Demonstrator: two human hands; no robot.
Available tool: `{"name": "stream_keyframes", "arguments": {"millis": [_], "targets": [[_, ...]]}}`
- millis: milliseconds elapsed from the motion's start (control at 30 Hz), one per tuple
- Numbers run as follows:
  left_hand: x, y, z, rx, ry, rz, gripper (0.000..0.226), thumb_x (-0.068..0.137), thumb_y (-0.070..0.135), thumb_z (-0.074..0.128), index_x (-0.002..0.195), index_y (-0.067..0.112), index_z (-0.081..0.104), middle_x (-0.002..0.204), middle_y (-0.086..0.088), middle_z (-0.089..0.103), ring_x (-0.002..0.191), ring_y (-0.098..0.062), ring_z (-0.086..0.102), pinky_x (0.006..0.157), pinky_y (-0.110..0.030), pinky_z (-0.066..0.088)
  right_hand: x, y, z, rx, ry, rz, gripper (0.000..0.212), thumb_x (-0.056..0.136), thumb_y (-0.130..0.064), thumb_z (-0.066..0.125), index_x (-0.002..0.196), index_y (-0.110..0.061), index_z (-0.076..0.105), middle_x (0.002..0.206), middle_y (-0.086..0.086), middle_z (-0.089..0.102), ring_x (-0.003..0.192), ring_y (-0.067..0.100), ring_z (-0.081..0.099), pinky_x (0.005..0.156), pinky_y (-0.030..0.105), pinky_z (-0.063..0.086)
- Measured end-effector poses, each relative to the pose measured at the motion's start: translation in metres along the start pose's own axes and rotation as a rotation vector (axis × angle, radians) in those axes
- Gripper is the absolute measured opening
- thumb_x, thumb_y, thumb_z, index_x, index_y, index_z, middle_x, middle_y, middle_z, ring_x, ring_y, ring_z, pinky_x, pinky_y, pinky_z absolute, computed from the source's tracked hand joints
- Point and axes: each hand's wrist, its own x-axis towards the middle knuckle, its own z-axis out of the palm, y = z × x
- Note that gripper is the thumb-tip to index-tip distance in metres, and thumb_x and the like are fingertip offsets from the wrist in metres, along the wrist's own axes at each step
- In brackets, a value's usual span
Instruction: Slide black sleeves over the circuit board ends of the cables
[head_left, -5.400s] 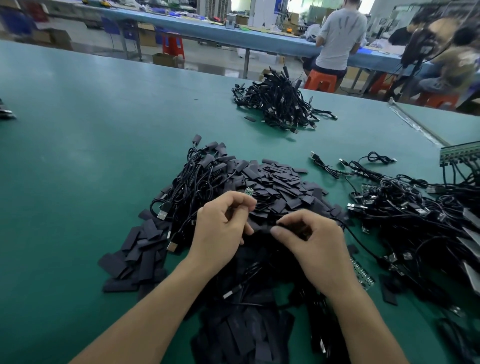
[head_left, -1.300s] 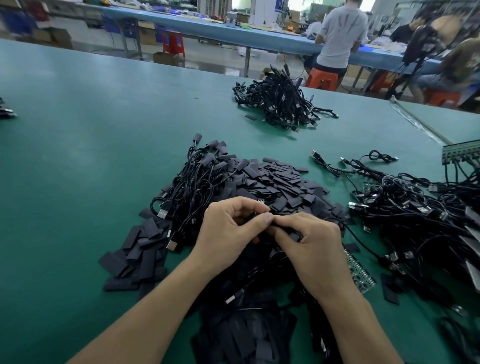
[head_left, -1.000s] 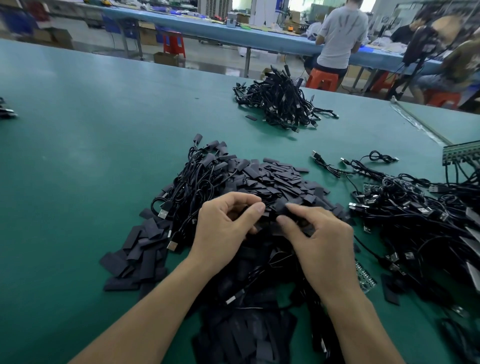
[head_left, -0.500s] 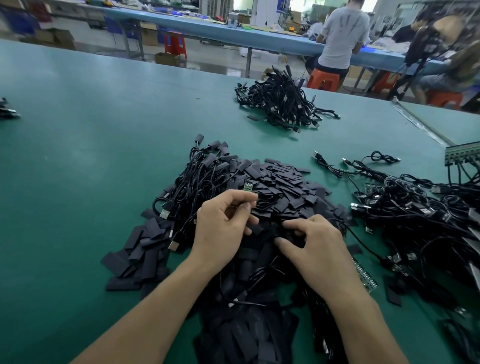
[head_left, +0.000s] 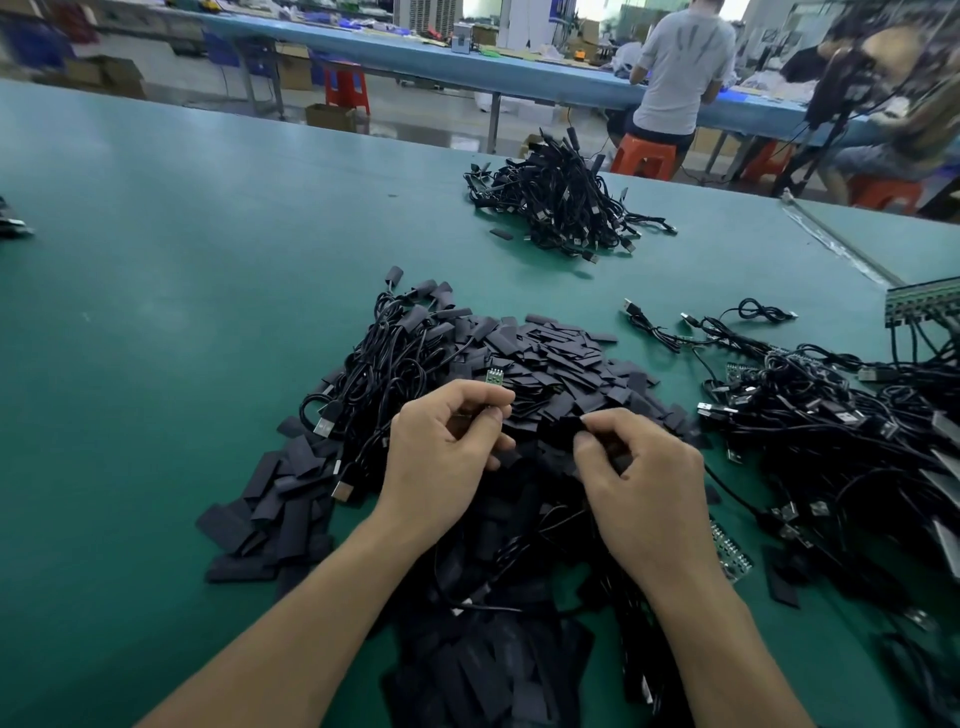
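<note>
Green table (head_left: 182, 312). Far left, flat black loose sleeves (head_left: 270, 499) lie scattered at the edge of the heap. Next right, a cable bundle (head_left: 395, 353) with USB plugs lies against the sleeve heap (head_left: 561, 364) mid-table. Left hand (head_left: 441, 457) is over the near side of the heap, fingers curled, thumb and index pinching a small green board (head_left: 494, 376); the board tip pokes up above the fingers. Right hand (head_left: 639, 478) is just beside it, a small gap between the two; its thumb and fingers pinch one black sleeve (head_left: 563, 431) low over the heap. Sleeve and board are near but apart, sleeve not on the board. More sleeves lie dark under both forearms. Far pile (head_left: 561, 208) of cables sits behind, well apart. Right of the right wrist, a spare board (head_left: 730, 553) lies on the table, beside a big tangle (head_left: 831, 415) of cables with plugs
</note>
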Motion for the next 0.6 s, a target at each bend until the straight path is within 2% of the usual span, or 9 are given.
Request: {"name": "stream_keyframes", "arguments": {"millis": [33, 133, 200, 400, 533, 600], "targets": [[0.0003, -0.0002, -0.0002, -0.008, 0.005, -0.001, 0.024, 0.094, -0.004, 0.061, 0.092, 0.016, 0.074, 0.081, -0.006, 0.073, 0.065, -0.015, 0.072, 0.054, -0.02, 0.053, 0.0001, 0.0008, 0.0001, 0.013, -0.01, 0.012, 0.009, 0.089, -0.017, 0.069, 0.093, -0.024, 0.074, 0.074, -0.019, 0.064, 0.07, -0.001, 0.06, 0.064, 0.008, 0.04], [0.0012, -0.0002, -0.0011, -0.032, 0.026, -0.002, 0.026, 0.094, -0.005, 0.06, 0.09, 0.017, 0.073, 0.081, -0.004, 0.073, 0.064, -0.015, 0.071, 0.053, -0.021, 0.053, 0.0005, 0.0018, -0.0008, 0.064, -0.042, 0.05, 0.017, 0.091, -0.018, 0.069, 0.106, -0.027, 0.073, 0.079, -0.021, 0.067, 0.082, -0.008, 0.062, 0.07, 0.007, 0.044], [0.0014, -0.0002, -0.0016, -0.048, 0.041, -0.008, 0.027, 0.094, -0.006, 0.059, 0.089, 0.017, 0.073, 0.081, -0.002, 0.074, 0.064, -0.015, 0.071, 0.053, -0.022, 0.054, 0.0008, 0.0023, -0.0021, 0.104, -0.054, 0.055, 0.022, 0.092, -0.019, 0.067, 0.109, -0.033, 0.069, 0.076, -0.019, 0.068, 0.076, -0.004, 0.062, 0.065, 0.006, 0.042], [0.0021, 0.0003, -0.0018, -0.074, 0.049, -0.026, 0.026, 0.093, -0.006, 0.06, 0.089, 0.016, 0.073, 0.08, -0.001, 0.074, 0.062, -0.015, 0.07, 0.052, -0.022, 0.054, 0.0018, 0.0022, -0.002, 0.134, -0.085, 0.062, 0.012, 0.091, -0.016, 0.07, 0.094, -0.028, 0.069, 0.074, -0.019, 0.068, 0.074, -0.005, 0.064, 0.066, 0.007, 0.045], [-0.0016, 0.0017, -0.0003, -0.008, -0.051, 0.009, 0.017, 0.09, 0.005, 0.07, 0.093, 0.021, 0.075, 0.078, -0.003, 0.074, 0.068, -0.021, 0.072, 0.056, -0.028, 0.056, 0.0017, 0.001, -0.0026, 0.141, -0.102, 0.002, 0.017, 0.092, -0.017, 0.068, 0.085, -0.031, 0.064, 0.074, -0.016, 0.068, 0.073, 0.003, 0.063, 0.062, 0.018, 0.048], [-0.0031, 0.0026, 0.0003, 0.009, -0.105, 0.021, 0.018, 0.087, 0.009, 0.076, 0.096, 0.025, 0.075, 0.082, -0.002, 0.075, 0.073, -0.021, 0.072, 0.065, -0.031, 0.059, 0.0016, 0.0, -0.0029, 0.1, -0.104, -0.048, 0.018, 0.093, -0.017, 0.067, 0.086, -0.032, 0.062, 0.077, -0.016, 0.065, 0.076, 0.002, 0.06, 0.066, 0.016, 0.045]]}}
